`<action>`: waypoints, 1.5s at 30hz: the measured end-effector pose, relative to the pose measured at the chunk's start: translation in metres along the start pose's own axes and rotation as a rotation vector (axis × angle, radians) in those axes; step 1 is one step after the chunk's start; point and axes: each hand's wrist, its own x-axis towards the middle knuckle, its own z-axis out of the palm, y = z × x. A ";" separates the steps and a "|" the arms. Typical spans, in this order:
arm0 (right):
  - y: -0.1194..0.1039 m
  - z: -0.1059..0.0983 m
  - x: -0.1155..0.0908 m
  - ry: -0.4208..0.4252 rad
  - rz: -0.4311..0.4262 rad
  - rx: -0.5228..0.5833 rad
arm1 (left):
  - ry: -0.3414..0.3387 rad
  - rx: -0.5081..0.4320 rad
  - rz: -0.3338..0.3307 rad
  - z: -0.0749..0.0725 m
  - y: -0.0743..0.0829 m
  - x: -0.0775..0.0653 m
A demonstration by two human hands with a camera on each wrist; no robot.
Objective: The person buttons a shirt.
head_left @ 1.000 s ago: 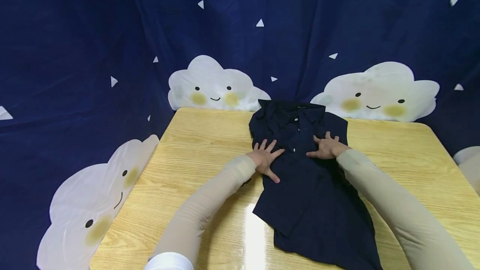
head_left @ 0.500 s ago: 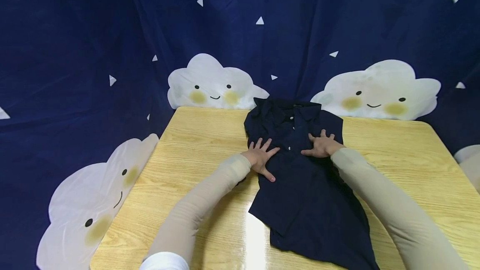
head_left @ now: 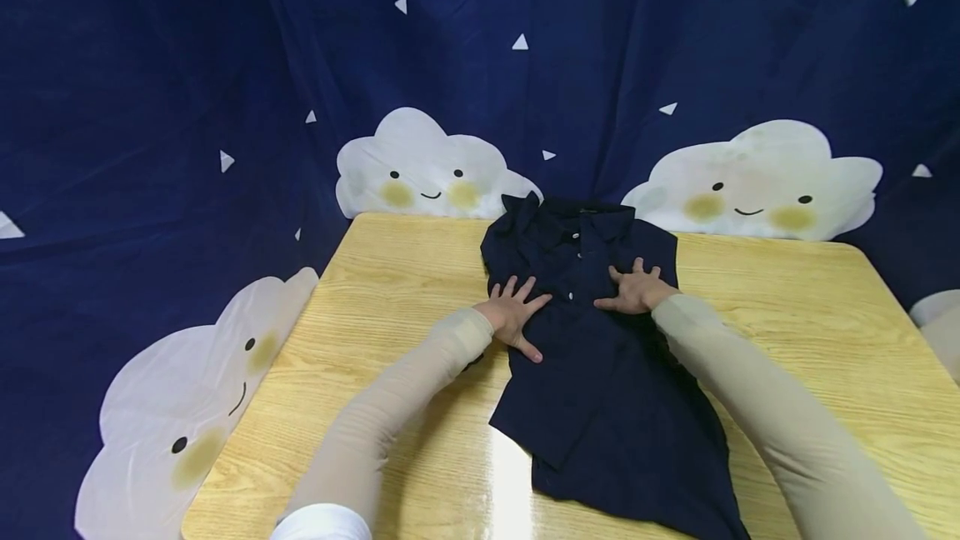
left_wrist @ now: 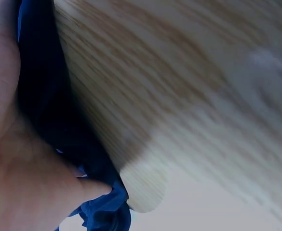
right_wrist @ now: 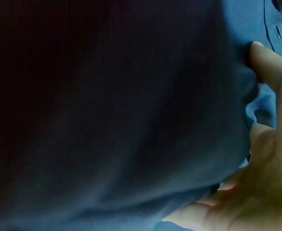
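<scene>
A dark navy shirt (head_left: 600, 407) with a collar and small white buttons lies spread on the wooden table, collar at the far edge. No sleeves stick out at its sides. My left hand (head_left: 513, 319) rests with spread fingers on the shirt's left side; in the left wrist view that hand (left_wrist: 30, 178) lies along the cloth's edge. On the right chest part, my right hand (head_left: 636, 290) lies flat, fingers apart. The right wrist view shows the right hand (right_wrist: 256, 178) on the fabric, with dark cloth (right_wrist: 116, 115) filling most of that view.
The wooden table (head_left: 390, 273) extends to both sides of the shirt. Behind it hangs a dark blue curtain (head_left: 465, 48) with white triangles and smiling clouds (head_left: 427, 157). A bright light reflection lies on the tabletop left of the shirt's hem.
The shirt and both hands on it have slid a little to the left across the table. The fingers stay spread throughout.
</scene>
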 end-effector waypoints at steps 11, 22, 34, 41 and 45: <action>-0.013 0.001 0.008 -0.006 0.040 0.036 | 0.003 0.007 -0.005 0.003 -0.010 -0.007; -0.018 0.001 0.010 -0.016 0.068 0.048 | 0.000 -0.008 0.000 0.006 -0.015 -0.010; -0.024 0.000 0.015 -0.003 0.053 0.059 | 0.011 -0.013 -0.002 0.008 -0.025 -0.012; -0.025 -0.001 0.015 -0.015 0.062 0.052 | 0.005 -0.005 -0.007 0.007 -0.027 -0.013; -0.026 0.001 0.016 -0.016 0.069 0.047 | 0.010 -0.002 -0.004 0.009 -0.028 -0.013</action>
